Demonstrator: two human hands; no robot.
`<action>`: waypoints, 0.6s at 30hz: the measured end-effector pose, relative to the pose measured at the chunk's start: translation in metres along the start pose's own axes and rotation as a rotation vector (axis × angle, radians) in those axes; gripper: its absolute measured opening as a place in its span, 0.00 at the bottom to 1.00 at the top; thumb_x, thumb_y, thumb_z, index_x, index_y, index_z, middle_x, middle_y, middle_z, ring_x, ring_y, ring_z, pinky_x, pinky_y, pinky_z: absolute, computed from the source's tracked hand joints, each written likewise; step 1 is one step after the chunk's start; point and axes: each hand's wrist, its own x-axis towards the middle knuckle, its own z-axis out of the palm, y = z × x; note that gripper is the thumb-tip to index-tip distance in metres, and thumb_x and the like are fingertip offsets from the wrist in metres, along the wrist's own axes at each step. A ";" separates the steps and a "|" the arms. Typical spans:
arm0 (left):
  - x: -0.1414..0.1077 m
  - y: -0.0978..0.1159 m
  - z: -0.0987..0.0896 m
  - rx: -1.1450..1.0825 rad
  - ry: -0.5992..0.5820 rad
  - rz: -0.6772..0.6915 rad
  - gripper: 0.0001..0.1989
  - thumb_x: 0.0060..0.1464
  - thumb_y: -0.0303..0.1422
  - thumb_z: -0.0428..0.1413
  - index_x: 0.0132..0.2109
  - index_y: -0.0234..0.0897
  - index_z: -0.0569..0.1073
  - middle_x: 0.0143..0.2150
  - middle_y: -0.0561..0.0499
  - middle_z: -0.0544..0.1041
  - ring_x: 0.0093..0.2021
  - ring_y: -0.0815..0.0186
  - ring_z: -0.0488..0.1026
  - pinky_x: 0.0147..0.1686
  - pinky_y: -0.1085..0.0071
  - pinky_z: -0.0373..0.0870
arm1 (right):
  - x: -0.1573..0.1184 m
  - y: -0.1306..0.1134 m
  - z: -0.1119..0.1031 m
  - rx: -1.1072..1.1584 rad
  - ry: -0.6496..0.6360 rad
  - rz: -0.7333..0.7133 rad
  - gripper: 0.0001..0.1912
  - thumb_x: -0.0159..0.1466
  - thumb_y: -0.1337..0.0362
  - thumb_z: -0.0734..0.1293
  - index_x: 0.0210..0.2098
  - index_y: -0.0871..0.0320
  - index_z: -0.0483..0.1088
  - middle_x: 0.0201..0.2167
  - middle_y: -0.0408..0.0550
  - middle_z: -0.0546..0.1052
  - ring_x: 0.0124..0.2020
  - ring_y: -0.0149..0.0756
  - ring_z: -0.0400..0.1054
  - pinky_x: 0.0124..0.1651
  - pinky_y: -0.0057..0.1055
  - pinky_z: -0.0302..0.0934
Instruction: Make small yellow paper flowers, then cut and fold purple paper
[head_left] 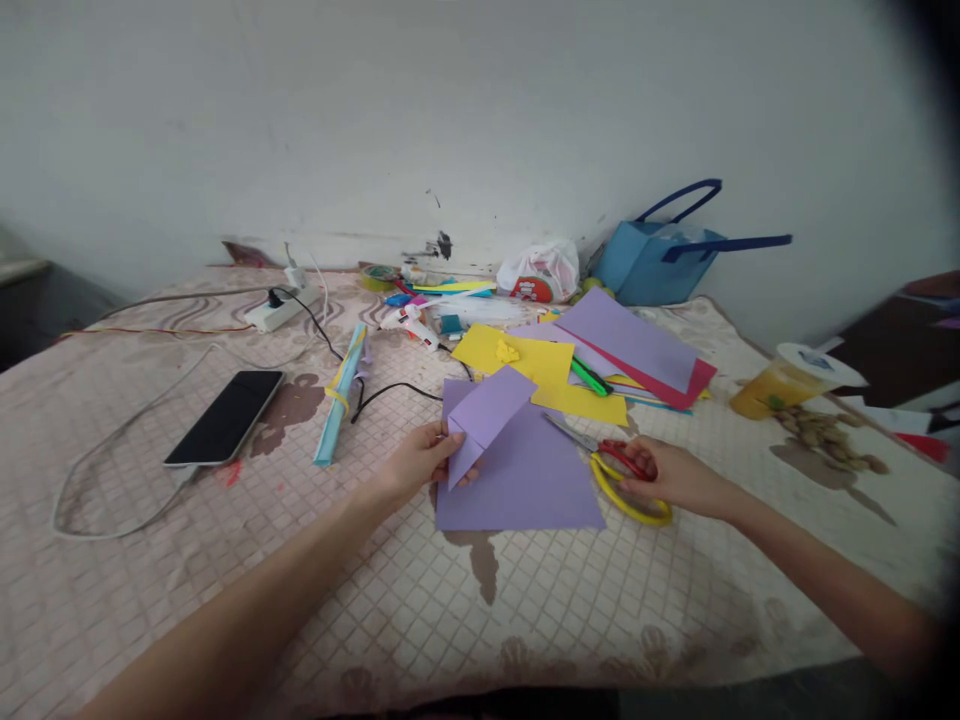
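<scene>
Between the thumb and fingers of my left hand (421, 458) is a folded piece of purple paper (495, 408), with a pointed flap at its lower left. Beneath it a larger purple sheet (525, 490) lies flat on the table. My right hand (667, 475) grips the scissors (622, 478) by their red and yellow handles. The blades point up and left, over the right part of the purple sheet and apart from the folded piece. Some left fingertips are hidden behind the paper.
Yellow paper (536, 362), a green cutter (591, 377) and stacked sheets (637, 340) lie behind. A glue gun (416, 326) and blue paper strip (341, 400) sit left of them. A phone (226, 418) is charging at left; a cup (780, 385) lies tilted at right. A blue bag (649, 262) stands behind.
</scene>
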 end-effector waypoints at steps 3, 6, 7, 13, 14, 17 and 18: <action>0.001 -0.002 -0.001 -0.034 -0.010 0.017 0.20 0.46 0.40 0.63 0.39 0.33 0.65 0.31 0.49 0.77 0.27 0.68 0.75 0.27 0.73 0.71 | 0.000 0.001 -0.009 0.078 -0.115 0.042 0.15 0.54 0.52 0.66 0.31 0.57 0.65 0.21 0.41 0.69 0.23 0.32 0.62 0.25 0.29 0.54; 0.003 -0.003 -0.002 -0.075 -0.032 0.016 0.20 0.43 0.36 0.65 0.40 0.33 0.66 0.31 0.49 0.77 0.26 0.68 0.74 0.27 0.73 0.70 | -0.002 -0.002 -0.021 0.170 -0.055 0.102 0.17 0.58 0.49 0.61 0.32 0.58 0.66 0.26 0.45 0.72 0.26 0.34 0.65 0.29 0.30 0.58; 0.003 -0.003 -0.003 -0.084 -0.041 0.017 0.21 0.43 0.35 0.66 0.40 0.33 0.66 0.32 0.49 0.77 0.26 0.68 0.74 0.27 0.73 0.70 | -0.003 -0.004 -0.023 0.184 -0.068 0.111 0.18 0.58 0.48 0.61 0.32 0.58 0.66 0.26 0.46 0.73 0.27 0.34 0.65 0.29 0.30 0.58; 0.005 -0.004 -0.004 -0.088 -0.019 0.013 0.19 0.42 0.31 0.66 0.39 0.32 0.67 0.32 0.48 0.77 0.27 0.69 0.74 0.27 0.74 0.70 | -0.010 -0.020 -0.009 -0.035 -0.174 0.019 0.21 0.52 0.48 0.67 0.36 0.57 0.64 0.28 0.46 0.72 0.27 0.35 0.65 0.29 0.30 0.58; 0.005 -0.004 -0.004 -0.095 -0.002 0.004 0.18 0.42 0.30 0.66 0.38 0.32 0.68 0.33 0.49 0.77 0.27 0.69 0.74 0.27 0.74 0.70 | -0.009 -0.021 -0.006 -0.112 -0.140 0.011 0.21 0.51 0.48 0.68 0.35 0.57 0.63 0.28 0.45 0.71 0.27 0.35 0.65 0.29 0.31 0.58; 0.006 -0.004 -0.004 -0.125 0.025 -0.018 0.17 0.43 0.28 0.65 0.39 0.31 0.69 0.33 0.49 0.77 0.27 0.69 0.75 0.27 0.75 0.71 | -0.005 -0.022 -0.006 -0.276 -0.042 -0.014 0.23 0.48 0.49 0.70 0.33 0.57 0.62 0.30 0.48 0.71 0.31 0.39 0.65 0.32 0.32 0.57; 0.006 -0.003 -0.004 -0.133 0.029 -0.020 0.16 0.43 0.28 0.65 0.39 0.31 0.69 0.33 0.49 0.77 0.27 0.69 0.75 0.27 0.75 0.71 | -0.003 -0.021 -0.008 -0.302 -0.039 -0.029 0.22 0.47 0.49 0.71 0.32 0.57 0.62 0.30 0.49 0.71 0.32 0.40 0.65 0.32 0.32 0.56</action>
